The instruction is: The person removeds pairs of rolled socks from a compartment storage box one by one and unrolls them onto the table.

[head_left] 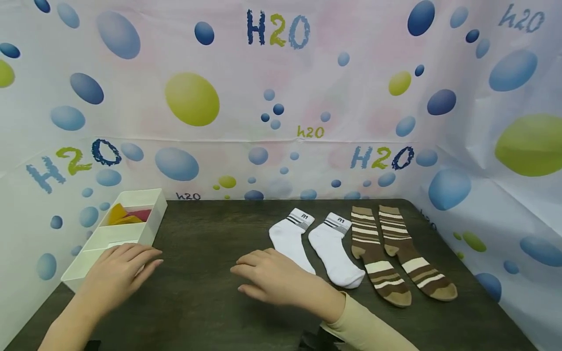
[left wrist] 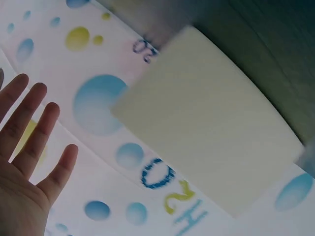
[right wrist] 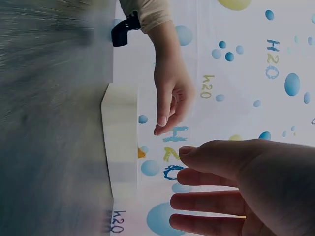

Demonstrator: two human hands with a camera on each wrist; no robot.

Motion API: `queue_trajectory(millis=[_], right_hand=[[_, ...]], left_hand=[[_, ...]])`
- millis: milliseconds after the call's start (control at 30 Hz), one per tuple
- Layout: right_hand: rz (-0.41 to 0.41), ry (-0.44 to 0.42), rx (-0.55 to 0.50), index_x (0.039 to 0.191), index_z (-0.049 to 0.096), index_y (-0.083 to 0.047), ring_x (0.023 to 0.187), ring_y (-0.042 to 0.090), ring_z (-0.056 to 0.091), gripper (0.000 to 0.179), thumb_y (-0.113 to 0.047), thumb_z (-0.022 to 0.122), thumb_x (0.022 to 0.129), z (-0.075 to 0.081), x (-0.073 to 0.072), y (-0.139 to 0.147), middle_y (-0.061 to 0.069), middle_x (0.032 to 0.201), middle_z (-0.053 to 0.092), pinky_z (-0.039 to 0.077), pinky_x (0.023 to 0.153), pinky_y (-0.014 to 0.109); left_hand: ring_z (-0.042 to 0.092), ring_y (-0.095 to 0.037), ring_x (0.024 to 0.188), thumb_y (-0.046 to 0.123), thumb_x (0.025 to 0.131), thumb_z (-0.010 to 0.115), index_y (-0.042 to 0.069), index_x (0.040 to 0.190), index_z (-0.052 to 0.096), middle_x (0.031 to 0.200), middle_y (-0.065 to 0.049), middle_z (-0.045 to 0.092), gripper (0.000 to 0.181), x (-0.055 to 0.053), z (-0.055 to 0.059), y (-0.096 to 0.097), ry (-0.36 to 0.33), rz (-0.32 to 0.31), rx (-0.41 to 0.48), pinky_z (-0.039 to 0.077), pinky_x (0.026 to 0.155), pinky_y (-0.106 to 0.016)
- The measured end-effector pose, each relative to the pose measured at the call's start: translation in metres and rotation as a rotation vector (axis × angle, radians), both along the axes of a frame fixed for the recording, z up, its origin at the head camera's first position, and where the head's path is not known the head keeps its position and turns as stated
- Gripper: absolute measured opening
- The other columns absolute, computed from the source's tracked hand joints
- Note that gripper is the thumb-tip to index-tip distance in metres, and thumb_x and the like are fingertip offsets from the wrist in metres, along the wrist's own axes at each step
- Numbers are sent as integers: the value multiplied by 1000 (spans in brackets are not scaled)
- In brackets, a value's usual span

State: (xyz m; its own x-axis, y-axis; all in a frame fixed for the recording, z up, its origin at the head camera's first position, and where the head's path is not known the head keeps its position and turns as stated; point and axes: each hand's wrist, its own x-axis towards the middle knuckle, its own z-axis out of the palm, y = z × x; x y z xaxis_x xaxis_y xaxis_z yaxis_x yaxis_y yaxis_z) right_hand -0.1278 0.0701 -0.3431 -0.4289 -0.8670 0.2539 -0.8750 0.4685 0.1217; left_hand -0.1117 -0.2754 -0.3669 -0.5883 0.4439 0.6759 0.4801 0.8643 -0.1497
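Socks (head_left: 335, 256) lie flat: 2 white, 2 striped brown.

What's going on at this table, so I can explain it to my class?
A person's left hand hovers over the near part of a white divided box, and their right hand hovers beside the white socks. Neither holds anything. The white pair and the brown striped socks lie flat on the dark table. Yellow and red cloth sit in one compartment.
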Motion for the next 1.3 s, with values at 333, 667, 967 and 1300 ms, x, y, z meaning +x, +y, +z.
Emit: queue_trajectory(millis=[333, 667, 967, 1300], right_hand=[[-14, -67, -8, 131, 61, -22, 117, 11, 61, 36, -38, 56, 99, 6, -17, -32, -6, 129, 63, 52, 89, 29], [-1, -62, -3, 130, 63, -21, 115, 11, 63, 36, -38, 56, 99, 5, -36, -66, -6, 127, 64, 53, 87, 27], [-9, -100, 18, 132, 61, -23, 117, 10, 61, 36, -39, 52, 100, 3, -48, -95, -7, 131, 62, 52, 90, 26], [-4, -133, -32, 132, 61, -23, 119, 11, 61, 36, -39, 52, 101, -3, -61, -135, -6, 132, 62, 51, 92, 25]], left_hand=[[64, -32, 79, 66, 97, 31, 8, 86, 72, 80, -9, 72, 72, -1, 0, -39, 87, 43, 48, 51, 65, -54], [60, -38, 82, 65, 82, 63, 8, 85, 72, 83, -14, 71, 58, 5, -11, -74, 38, 141, 94, 48, 67, -58], [59, -40, 87, 51, 65, 82, 12, 85, 73, 93, -16, 70, 45, 7, -16, -89, -176, 333, 78, 46, 72, -62], [57, -43, 95, 56, 71, 78, 15, 85, 74, 98, -16, 70, 43, 14, -22, -96, -287, 434, 85, 45, 76, -66]])
